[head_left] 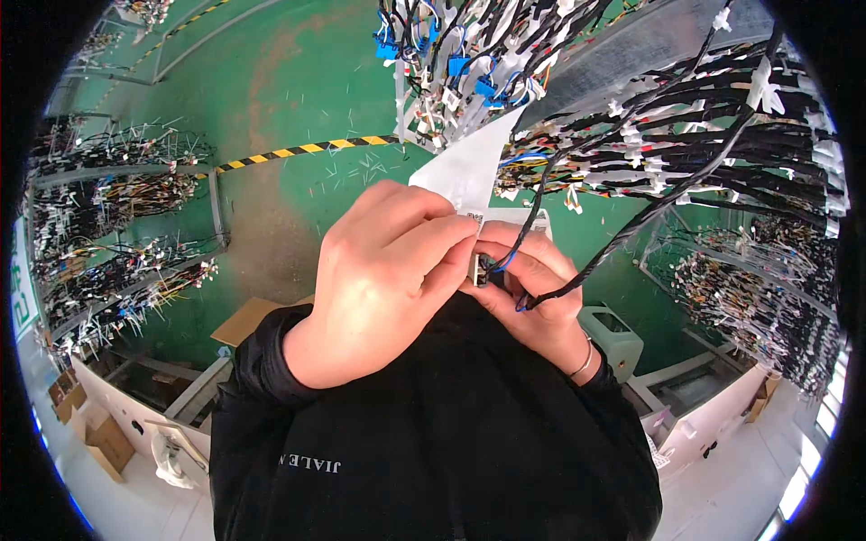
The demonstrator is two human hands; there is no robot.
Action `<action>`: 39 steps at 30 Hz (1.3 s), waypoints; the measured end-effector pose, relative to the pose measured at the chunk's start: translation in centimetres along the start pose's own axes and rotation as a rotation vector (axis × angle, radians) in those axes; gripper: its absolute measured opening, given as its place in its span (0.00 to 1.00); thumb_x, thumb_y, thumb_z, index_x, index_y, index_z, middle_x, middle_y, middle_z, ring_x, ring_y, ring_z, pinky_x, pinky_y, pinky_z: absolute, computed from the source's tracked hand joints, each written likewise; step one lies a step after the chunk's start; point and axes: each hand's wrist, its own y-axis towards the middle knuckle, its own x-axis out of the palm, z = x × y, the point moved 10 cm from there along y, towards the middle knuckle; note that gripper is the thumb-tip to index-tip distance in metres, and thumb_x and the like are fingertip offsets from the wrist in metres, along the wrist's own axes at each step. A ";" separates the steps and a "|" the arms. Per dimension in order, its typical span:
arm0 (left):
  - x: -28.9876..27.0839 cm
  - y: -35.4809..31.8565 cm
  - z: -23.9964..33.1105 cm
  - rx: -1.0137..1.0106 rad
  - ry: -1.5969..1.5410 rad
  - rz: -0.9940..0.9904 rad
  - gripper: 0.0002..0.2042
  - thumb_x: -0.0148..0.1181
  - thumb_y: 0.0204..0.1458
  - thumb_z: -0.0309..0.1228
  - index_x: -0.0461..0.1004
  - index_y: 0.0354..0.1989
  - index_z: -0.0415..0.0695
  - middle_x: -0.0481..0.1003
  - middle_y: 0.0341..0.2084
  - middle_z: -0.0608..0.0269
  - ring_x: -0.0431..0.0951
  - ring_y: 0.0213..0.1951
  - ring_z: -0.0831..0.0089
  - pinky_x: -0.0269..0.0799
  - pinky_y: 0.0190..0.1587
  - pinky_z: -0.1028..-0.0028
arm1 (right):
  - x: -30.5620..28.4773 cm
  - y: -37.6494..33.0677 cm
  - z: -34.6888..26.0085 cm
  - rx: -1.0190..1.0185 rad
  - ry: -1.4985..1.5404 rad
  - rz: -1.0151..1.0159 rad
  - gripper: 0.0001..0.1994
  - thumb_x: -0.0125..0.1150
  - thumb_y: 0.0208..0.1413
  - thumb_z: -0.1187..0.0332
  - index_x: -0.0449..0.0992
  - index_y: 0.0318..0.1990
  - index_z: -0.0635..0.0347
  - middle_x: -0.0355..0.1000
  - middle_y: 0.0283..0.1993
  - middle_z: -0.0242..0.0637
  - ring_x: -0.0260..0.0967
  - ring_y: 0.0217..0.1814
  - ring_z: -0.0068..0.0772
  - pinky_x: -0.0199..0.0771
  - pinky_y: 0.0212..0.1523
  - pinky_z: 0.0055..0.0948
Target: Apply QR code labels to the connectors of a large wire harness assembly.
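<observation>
Under the big rack of hanging cables (pixel 722 135), the left hand (pixel 379 279) and right hand (pixel 537 298) pinch a small plug (pixel 480 269) between them; best held steady, its black cable (pixel 622 239) kept slack.

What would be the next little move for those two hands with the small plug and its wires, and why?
Probably press the blue wire fully into the small white connector. The left hand and right hand pinch the connector between fingertips, and the wire's end sits right at its opening.
</observation>
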 end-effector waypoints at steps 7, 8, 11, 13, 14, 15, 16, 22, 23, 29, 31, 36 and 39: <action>0.0 -0.1 0.9 0.056 0.072 0.029 0.11 0.68 0.38 0.18 0.79 0.32 0.40 0.76 0.29 0.61 0.76 0.31 0.63 0.73 0.31 0.69 | 0.0 0.3 -0.3 -0.026 -0.050 -0.006 0.22 0.76 0.36 0.76 0.78 0.43 0.70 0.75 0.47 0.42 0.74 0.42 0.34 0.75 0.37 0.25; 0.0 0.0 1.0 0.067 0.085 0.032 0.11 0.68 0.38 0.18 0.79 0.32 0.41 0.76 0.29 0.61 0.76 0.31 0.63 0.73 0.31 0.69 | -0.1 0.2 -0.3 -0.054 -0.060 0.015 0.22 0.76 0.36 0.76 0.78 0.43 0.70 0.75 0.47 0.42 0.75 0.42 0.34 0.75 0.37 0.26; 0.0 0.1 0.7 0.055 0.050 0.038 0.11 0.67 0.38 0.18 0.79 0.32 0.40 0.76 0.29 0.60 0.76 0.31 0.63 0.73 0.32 0.69 | -0.2 0.1 -0.4 -0.055 -0.066 0.030 0.22 0.76 0.36 0.76 0.78 0.43 0.69 0.75 0.46 0.42 0.75 0.42 0.35 0.75 0.37 0.27; 0.0 0.1 0.3 0.034 0.017 0.027 0.10 0.67 0.39 0.18 0.79 0.33 0.40 0.76 0.29 0.60 0.76 0.31 0.63 0.73 0.32 0.69 | -0.2 0.1 -0.1 -0.030 -0.062 0.023 0.22 0.76 0.36 0.76 0.78 0.43 0.69 0.75 0.46 0.43 0.75 0.43 0.35 0.76 0.38 0.28; 0.0 0.1 0.1 0.013 -0.018 0.018 0.10 0.67 0.39 0.17 0.79 0.33 0.40 0.77 0.29 0.60 0.77 0.32 0.63 0.73 0.33 0.70 | -0.2 0.1 0.0 -0.038 -0.054 0.036 0.21 0.76 0.36 0.75 0.79 0.42 0.68 0.75 0.46 0.42 0.75 0.43 0.35 0.76 0.39 0.28; 0.0 0.1 0.0 0.013 -0.018 0.017 0.10 0.67 0.39 0.17 0.79 0.33 0.40 0.77 0.29 0.60 0.77 0.32 0.63 0.73 0.33 0.70 | -0.3 0.1 0.0 -0.045 -0.046 0.050 0.21 0.76 0.36 0.75 0.79 0.42 0.68 0.75 0.46 0.42 0.75 0.43 0.35 0.76 0.39 0.28; 0.1 0.1 -0.4 -0.016 -0.051 0.004 0.10 0.67 0.39 0.17 0.79 0.33 0.40 0.77 0.29 0.60 0.77 0.32 0.63 0.73 0.33 0.70 | -0.4 0.1 -0.1 -0.044 -0.046 0.051 0.21 0.76 0.36 0.75 0.79 0.42 0.68 0.75 0.46 0.42 0.75 0.43 0.35 0.76 0.39 0.28; 0.1 -0.1 -0.7 -0.042 -0.069 -0.026 0.11 0.66 0.39 0.17 0.79 0.34 0.41 0.77 0.30 0.61 0.77 0.33 0.65 0.72 0.34 0.71 | -0.2 0.3 -0.2 -0.023 -0.050 0.003 0.20 0.76 0.36 0.74 0.79 0.41 0.68 0.76 0.45 0.41 0.75 0.44 0.36 0.76 0.43 0.29; 0.1 -0.1 -0.6 -0.036 -0.047 -0.022 0.11 0.66 0.39 0.17 0.79 0.34 0.41 0.77 0.30 0.60 0.77 0.33 0.64 0.72 0.34 0.71 | -0.2 0.2 -0.2 -0.030 -0.050 0.008 0.20 0.77 0.36 0.74 0.79 0.41 0.68 0.76 0.45 0.41 0.75 0.44 0.36 0.76 0.44 0.29; -0.3 -0.1 0.2 0.041 0.028 0.096 0.10 0.66 0.36 0.18 0.76 0.29 0.42 0.75 0.27 0.63 0.75 0.30 0.63 0.72 0.31 0.69 | -0.1 0.2 -0.3 -0.052 -0.033 0.022 0.20 0.77 0.37 0.74 0.79 0.41 0.68 0.76 0.45 0.41 0.76 0.43 0.36 0.77 0.42 0.29; -0.2 -0.1 -0.4 -0.006 -0.013 0.081 0.10 0.66 0.36 0.18 0.76 0.29 0.42 0.76 0.28 0.62 0.76 0.30 0.62 0.73 0.31 0.69 | -0.2 0.4 -0.4 -0.064 -0.024 0.030 0.20 0.76 0.37 0.74 0.79 0.41 0.68 0.75 0.46 0.41 0.76 0.43 0.36 0.77 0.41 0.29; 0.4 -0.3 -2.4 -0.220 -0.259 -0.033 0.10 0.65 0.41 0.16 0.78 0.33 0.38 0.76 0.32 0.59 0.77 0.35 0.72 0.72 0.40 0.75 | -0.2 0.5 0.2 0.024 0.054 0.010 0.19 0.74 0.38 0.75 0.78 0.41 0.70 0.76 0.44 0.44 0.77 0.43 0.40 0.78 0.42 0.32; 0.7 -0.2 -2.7 -0.227 -0.303 -0.070 0.09 0.65 0.43 0.16 0.77 0.35 0.37 0.77 0.32 0.60 0.77 0.36 0.73 0.72 0.41 0.76 | -0.3 0.6 0.2 -0.005 0.076 0.014 0.19 0.74 0.38 0.75 0.78 0.41 0.69 0.76 0.45 0.43 0.77 0.44 0.40 0.78 0.42 0.32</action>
